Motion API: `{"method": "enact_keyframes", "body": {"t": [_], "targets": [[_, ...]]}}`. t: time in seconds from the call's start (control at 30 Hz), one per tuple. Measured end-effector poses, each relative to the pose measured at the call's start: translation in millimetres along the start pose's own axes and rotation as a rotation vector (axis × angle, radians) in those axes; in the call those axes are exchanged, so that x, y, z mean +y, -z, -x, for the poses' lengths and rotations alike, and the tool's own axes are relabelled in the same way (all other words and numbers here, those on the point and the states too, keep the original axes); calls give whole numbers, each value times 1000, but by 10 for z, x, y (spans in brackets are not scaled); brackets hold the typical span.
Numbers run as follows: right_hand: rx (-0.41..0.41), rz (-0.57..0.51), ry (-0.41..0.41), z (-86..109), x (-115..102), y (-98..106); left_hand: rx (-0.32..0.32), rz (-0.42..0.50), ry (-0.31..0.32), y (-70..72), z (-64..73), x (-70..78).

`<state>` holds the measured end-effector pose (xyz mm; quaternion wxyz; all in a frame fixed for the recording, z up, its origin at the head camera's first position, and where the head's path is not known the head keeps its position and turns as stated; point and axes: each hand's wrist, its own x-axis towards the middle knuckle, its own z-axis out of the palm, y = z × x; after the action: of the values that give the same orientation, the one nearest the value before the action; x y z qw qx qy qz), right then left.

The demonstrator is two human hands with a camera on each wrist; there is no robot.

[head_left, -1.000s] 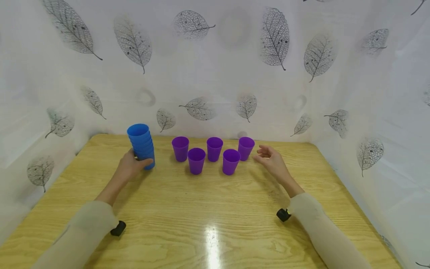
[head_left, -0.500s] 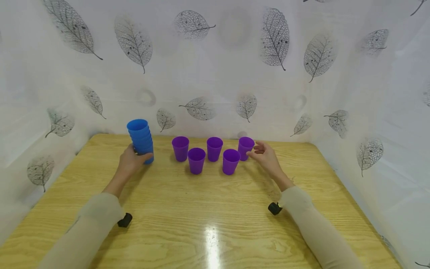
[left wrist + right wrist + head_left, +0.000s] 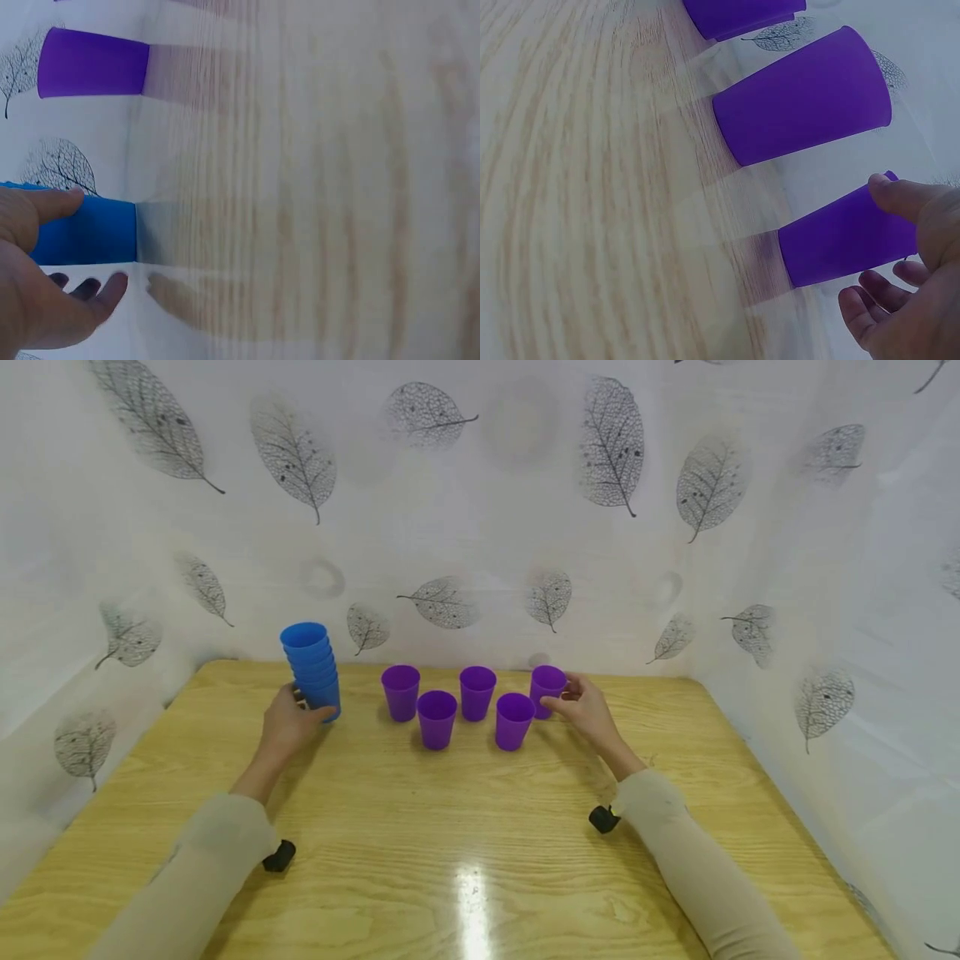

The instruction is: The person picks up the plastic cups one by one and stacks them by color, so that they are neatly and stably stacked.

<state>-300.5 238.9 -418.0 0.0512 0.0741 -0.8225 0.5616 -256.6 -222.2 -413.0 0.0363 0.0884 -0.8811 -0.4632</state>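
Note:
A stack of blue cups (image 3: 310, 668) stands upright at the table's left rear. My left hand (image 3: 287, 724) is around its base. In the left wrist view the thumb (image 3: 60, 202) lies straight across the lowest blue cup, while the other fingers are spread beside it with a gap to its wall. My right hand (image 3: 588, 714) is at the rightmost purple cup (image 3: 546, 692). In the right wrist view its thumb (image 3: 900, 196) lies over that cup near the rim, and the other fingers hang loosely bent along the opposite side, fingertips close to the wall.
Several more purple cups stand upright to the left of it: two at the back (image 3: 401, 695) and two in front (image 3: 436, 722), nearest the right hand (image 3: 513, 723). The wooden table (image 3: 420, 860) ends at a white leaf-print curtain (image 3: 480, 527). Each sleeve carries a black wrist camera.
The blue stack has shifted slightly back with my left hand, whose thumb now sits lower on it. My right hand has moved left, bringing thumb and fingers to either side of the rightmost purple cup.

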Motion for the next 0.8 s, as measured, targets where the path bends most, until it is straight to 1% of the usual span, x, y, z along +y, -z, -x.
{"method": "enact_keyframes", "body": {"t": [0.1,0.27,0.33,0.4,0.43,0.5,0.57,0.63,0.7,0.8], "targets": [[-2,-17,1,-9,-4,-8,71,40,-11,-37,55,32],[-8,-13,-24,-42,-29,-2,257,93,-34,-128,202,152],[-8,2,-43,-57,-34,1,320,114,-50,-174,270,218],[-6,10,-60,-69,-39,-1,355,151,-76,-227,337,276],[-3,15,-66,-74,-36,-5,362,173,-94,-253,370,303],[0,23,-68,-75,-35,-16,341,224,-131,-306,430,346],[2,20,-60,-78,-34,-33,293,266,-162,-360,468,370],[10,18,-47,-81,-33,-53,231,290,-188,-408,486,390],[16,11,-37,-86,-32,-75,170,303,-208,-448,485,408],[23,3,-27,-96,-24,-100,117,284,-230,-495,449,429]]}}
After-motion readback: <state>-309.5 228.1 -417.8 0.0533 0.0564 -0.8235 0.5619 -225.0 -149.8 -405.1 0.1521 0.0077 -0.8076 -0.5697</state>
